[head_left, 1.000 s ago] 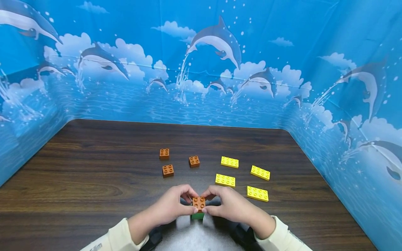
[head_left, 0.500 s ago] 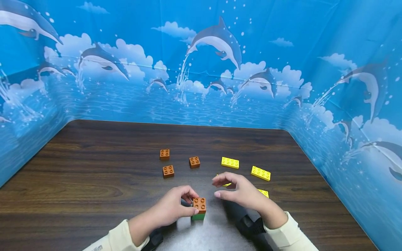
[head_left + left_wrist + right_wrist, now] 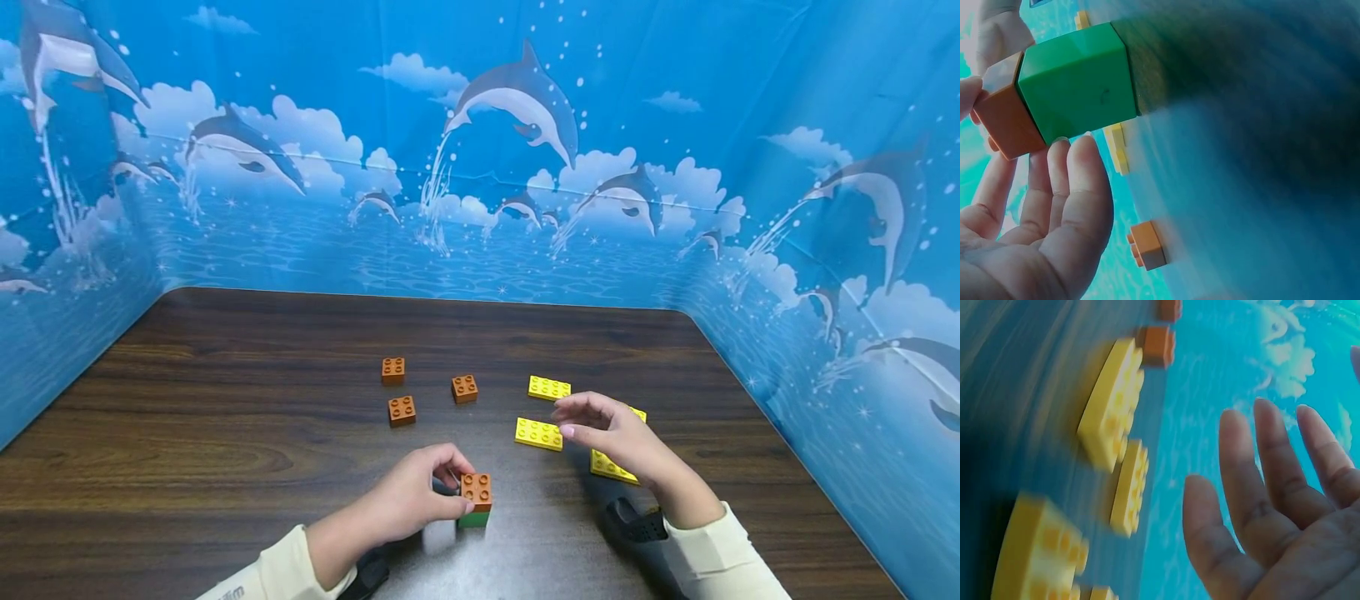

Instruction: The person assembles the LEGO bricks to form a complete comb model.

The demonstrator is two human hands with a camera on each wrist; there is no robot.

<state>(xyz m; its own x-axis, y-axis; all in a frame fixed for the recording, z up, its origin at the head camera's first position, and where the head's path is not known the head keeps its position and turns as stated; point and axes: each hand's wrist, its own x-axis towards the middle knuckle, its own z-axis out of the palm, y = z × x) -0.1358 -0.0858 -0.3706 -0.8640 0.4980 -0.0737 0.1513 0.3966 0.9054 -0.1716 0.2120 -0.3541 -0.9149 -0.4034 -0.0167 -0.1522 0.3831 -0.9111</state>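
My left hand (image 3: 420, 492) grips a small stack near the table's front: an orange-brown two-by-two toy brick (image 3: 476, 490) on top of a green brick (image 3: 473, 519). In the left wrist view the green brick (image 3: 1079, 81) shows as a taller block, its face joined to the orange-brown brick (image 3: 1010, 112). Thumb and fingers lie along the stack's sides. My right hand (image 3: 615, 433) hovers over the yellow two-by-four bricks with its fingers spread and nothing held. It partly covers two of them; the front left yellow brick (image 3: 537, 433) lies just left of its fingertips.
Three loose orange-brown bricks, among them one (image 3: 464, 388) nearest the middle, lie beyond my left hand. The back yellow brick (image 3: 549, 387) and the front right yellow brick (image 3: 611, 467) rest on the dark wood table (image 3: 225, 400). A blue dolphin curtain (image 3: 337, 242) encloses the table.
My right hand has let go of the brick stack and moved right and away, over the yellow bricks. My left hand has stayed on the stack.
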